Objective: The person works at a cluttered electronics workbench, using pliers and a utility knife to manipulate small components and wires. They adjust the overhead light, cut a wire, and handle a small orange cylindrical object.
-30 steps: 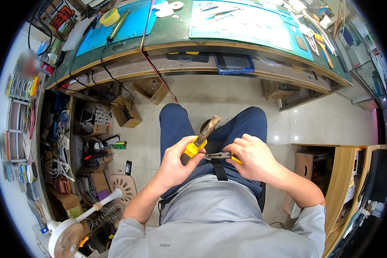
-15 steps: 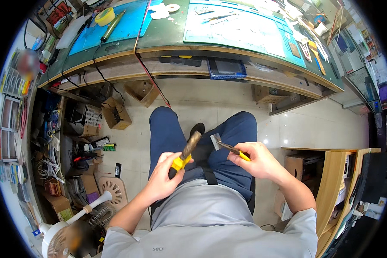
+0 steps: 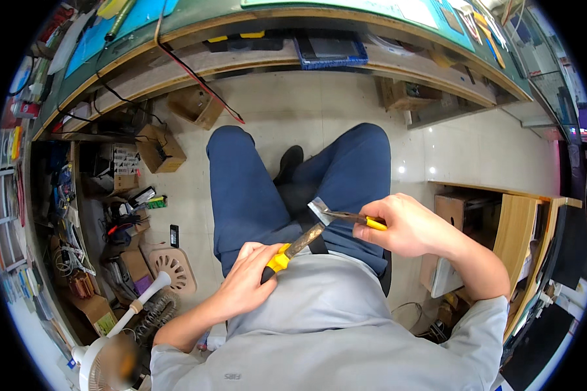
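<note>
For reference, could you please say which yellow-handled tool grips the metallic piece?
The pliers in the right hand: they pinch the metallic piece, while the left hand holds a bladed tool.

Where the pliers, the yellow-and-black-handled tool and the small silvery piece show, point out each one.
Pliers (image 3: 347,216): head view, on their bare metal part.
Yellow-and-black-handled tool (image 3: 303,241): head view, on its metal bar beyond the handle.
Small silvery piece (image 3: 318,209): head view, on the middle of its face.
</note>
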A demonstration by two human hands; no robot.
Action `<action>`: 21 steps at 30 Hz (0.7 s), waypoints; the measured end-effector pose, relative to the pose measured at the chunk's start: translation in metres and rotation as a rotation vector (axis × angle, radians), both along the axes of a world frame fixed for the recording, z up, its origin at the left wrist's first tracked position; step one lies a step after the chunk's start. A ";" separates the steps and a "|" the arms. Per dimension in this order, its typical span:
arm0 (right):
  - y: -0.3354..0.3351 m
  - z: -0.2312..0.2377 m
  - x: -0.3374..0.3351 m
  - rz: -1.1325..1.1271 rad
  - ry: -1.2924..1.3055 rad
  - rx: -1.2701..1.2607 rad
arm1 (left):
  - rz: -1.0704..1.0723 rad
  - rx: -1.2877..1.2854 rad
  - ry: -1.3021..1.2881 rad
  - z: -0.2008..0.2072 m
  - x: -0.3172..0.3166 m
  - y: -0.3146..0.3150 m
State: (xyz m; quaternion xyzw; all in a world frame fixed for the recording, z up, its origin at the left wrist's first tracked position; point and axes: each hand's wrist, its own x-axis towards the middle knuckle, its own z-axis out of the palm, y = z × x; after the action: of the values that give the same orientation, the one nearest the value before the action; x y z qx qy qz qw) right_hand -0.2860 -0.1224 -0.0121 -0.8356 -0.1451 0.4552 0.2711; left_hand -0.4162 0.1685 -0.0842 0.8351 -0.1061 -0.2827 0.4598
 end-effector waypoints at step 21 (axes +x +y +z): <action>0.001 -0.007 0.000 0.058 -0.007 -0.039 | -0.034 0.019 -0.040 -0.003 0.003 -0.001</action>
State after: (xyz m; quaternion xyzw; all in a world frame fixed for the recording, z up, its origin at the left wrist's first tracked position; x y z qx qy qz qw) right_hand -0.2864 -0.1216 -0.0194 -0.8375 -0.1616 0.4629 0.2411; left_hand -0.4137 0.1671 -0.0874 0.8429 -0.1269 -0.2748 0.4448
